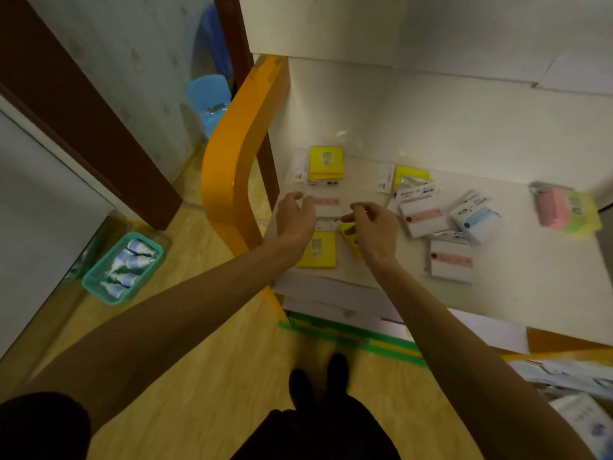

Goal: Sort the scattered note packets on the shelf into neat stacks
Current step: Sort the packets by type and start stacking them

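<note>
Note packets lie scattered on a white shelf [497,303]. My left hand [295,217] and my right hand [374,224] hold the two ends of a white packet with a pink band [326,204] at the shelf's left. A yellow packet [326,162] lies behind it and another yellow packet [318,250] lies under my left wrist. A small yellow packet [348,232] shows below my right hand. To the right lie two white packets with pink bands [421,215] [451,260], a blue-banded one [476,219] and a further yellow one [411,175].
An orange curved post [232,180] edges the shelf on the left. A pink and green note block [564,207] sits at the far right. On the floor are a teal basket of bottles [122,267], a blue stool [209,101] and green tape [351,340].
</note>
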